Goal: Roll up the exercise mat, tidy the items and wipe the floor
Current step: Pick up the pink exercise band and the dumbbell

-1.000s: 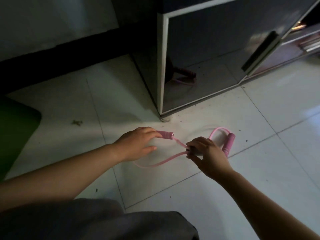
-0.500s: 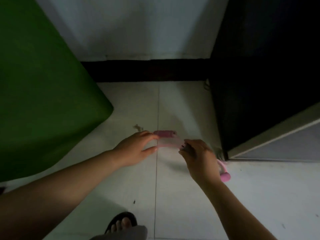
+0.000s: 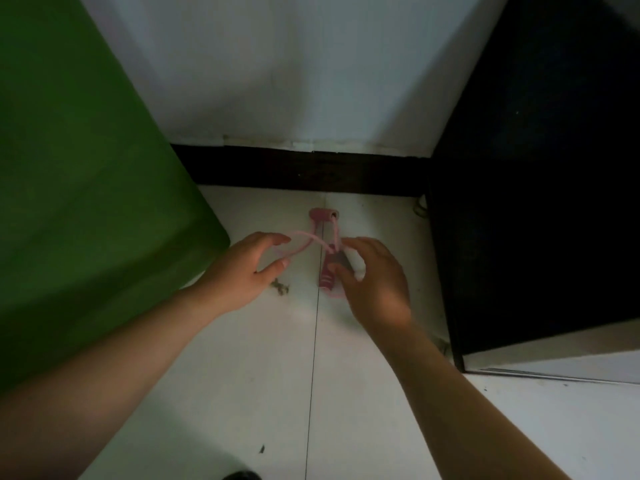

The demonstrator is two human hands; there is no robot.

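Observation:
A pink rope with two handles lies on the white tiled floor near the wall. One handle rests close to the dark baseboard. The other handle sits between the thumb and curled fingers of my right hand, which holds it low over the floor. The pink cord loops to the left, passing between the spread finger and thumb of my left hand, which does not grip it. The green exercise mat fills the left side.
A dark cabinet stands right of the rope, its side close to my right hand. A dark baseboard runs under the white wall. Small bits of debris lie by my left thumb. A dark shoe tip shows at the bottom edge.
The view swung from the cabinet front to the corner by the wall. Both hands carried the pink rope there and lowered it; my left hand has let go of its handle.

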